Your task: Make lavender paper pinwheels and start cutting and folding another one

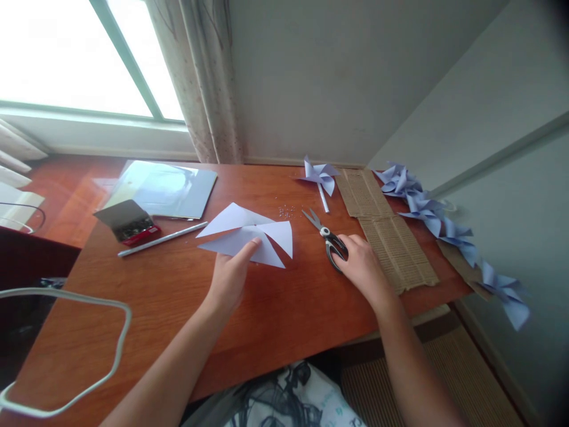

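Observation:
In my left hand [231, 276] is a white paper sheet [240, 240] with slits cut in from its corners. My thumb presses on top of it near the centre, and the other fingers are hidden beneath. To the right, my right hand [362, 264] has its fingers around the black handles of the scissors [326, 232], which lie on the table with blades apart, pointing away and left. Small paper bits [287, 211] are scattered just beyond the paper and the blade tips.
A finished paper pinwheel [319, 175] on a white stick lies at the back. Corrugated cardboard [391, 237] is at right, with several pinwheels [424, 210] along the edge. At left are an open small box [133, 225], a rolled paper stick [162, 239] and a plastic-covered paper stack [169, 190].

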`<state>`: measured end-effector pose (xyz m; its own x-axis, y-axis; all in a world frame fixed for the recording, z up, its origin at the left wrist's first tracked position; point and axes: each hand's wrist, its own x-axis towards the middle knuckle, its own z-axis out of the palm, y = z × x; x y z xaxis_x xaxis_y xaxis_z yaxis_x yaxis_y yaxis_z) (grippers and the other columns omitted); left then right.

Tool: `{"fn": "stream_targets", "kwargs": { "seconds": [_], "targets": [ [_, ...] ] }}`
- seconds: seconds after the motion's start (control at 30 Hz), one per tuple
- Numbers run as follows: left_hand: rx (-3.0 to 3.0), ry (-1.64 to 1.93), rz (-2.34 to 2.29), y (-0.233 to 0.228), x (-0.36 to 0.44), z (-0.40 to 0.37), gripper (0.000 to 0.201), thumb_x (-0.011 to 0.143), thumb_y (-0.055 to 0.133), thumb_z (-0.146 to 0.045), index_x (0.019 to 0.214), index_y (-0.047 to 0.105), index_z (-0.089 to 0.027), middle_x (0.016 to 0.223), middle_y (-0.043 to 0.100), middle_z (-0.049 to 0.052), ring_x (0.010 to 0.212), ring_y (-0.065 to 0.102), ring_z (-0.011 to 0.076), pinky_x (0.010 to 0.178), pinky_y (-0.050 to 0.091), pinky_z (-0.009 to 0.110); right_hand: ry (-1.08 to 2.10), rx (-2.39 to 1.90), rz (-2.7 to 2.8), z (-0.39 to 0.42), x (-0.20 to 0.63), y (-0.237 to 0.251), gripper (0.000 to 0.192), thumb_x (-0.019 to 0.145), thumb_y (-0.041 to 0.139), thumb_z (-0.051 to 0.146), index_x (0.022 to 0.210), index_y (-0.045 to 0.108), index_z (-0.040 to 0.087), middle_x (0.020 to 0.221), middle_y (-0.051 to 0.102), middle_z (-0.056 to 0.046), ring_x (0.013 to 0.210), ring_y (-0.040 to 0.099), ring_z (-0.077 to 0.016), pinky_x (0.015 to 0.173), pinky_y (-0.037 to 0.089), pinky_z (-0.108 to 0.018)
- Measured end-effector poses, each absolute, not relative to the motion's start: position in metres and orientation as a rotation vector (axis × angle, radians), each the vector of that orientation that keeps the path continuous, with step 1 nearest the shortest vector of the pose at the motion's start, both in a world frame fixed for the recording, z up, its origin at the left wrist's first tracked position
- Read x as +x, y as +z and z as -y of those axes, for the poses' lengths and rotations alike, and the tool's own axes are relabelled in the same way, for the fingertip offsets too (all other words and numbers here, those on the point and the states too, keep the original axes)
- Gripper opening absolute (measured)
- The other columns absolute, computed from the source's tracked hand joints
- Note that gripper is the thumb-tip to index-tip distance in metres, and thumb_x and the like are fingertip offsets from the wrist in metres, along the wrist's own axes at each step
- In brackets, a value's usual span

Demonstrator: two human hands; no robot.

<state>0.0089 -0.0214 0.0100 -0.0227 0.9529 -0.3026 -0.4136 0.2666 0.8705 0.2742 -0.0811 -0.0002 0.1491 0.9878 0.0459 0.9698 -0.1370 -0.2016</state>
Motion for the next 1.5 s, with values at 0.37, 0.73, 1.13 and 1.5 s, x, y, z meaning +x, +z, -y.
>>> {"fn": "stream_targets", "kwargs": {
  "seconds": [0.37,0.73,1.13,1.5],
  "targets": [
    [0.671,1.172,-1.083,0.005,0.007,0.023,0.044,0.065,0.088,-0.035,0.101,0.072,-0.015,0.101,0.076,0.006,0.088,0.068,0.0207,0.077,0.051,0.029,0.182,-2.104,1.907,0.084,0.287,-0.014,0.032,0.09,0.061,0.02,0.121,0.066,0.016,0.11,0.07,-0.015,0.103,0.068,-0.0315,0.091,0.053,-0.043],
    [0.676,1.188,-1.051,0.008,0.007,0.026,0.045,0.067,0.088,-0.034,0.105,0.073,-0.016,0.105,0.076,0.007,0.093,0.069,0.0202,0.08,0.051,0.027,0.12,-2.15,1.846,0.088,0.276,-0.012,0.032,0.091,0.059,0.019,0.122,0.067,0.014,0.114,0.071,-0.017,0.101,0.068,-0.0318,0.091,0.053,-0.044],
    [0.785,1.133,-0.973,-0.002,0.006,0.028,0.031,0.073,0.085,-0.035,0.096,0.076,-0.016,0.098,0.076,0.006,0.092,0.068,0.0204,0.084,0.053,0.029,1.367,-1.33,0.859,0.075,0.197,-0.01,0.056,0.093,0.051,0.069,0.1,0.074,0.018,0.097,0.078,-0.013,0.087,0.074,-0.027,0.076,0.06,-0.04],
    [0.943,0.886,-0.961,0.0,-0.004,0.028,0.049,0.07,0.087,-0.04,0.111,0.074,-0.016,0.115,0.077,0.011,0.11,0.069,0.0311,0.093,0.055,0.037,1.45,-0.955,0.478,0.041,0.201,-0.005,0.034,0.081,0.077,0.049,0.101,0.073,0.023,0.097,0.08,-0.004,0.088,0.074,-0.0218,0.074,0.058,-0.032]
  ]
}}
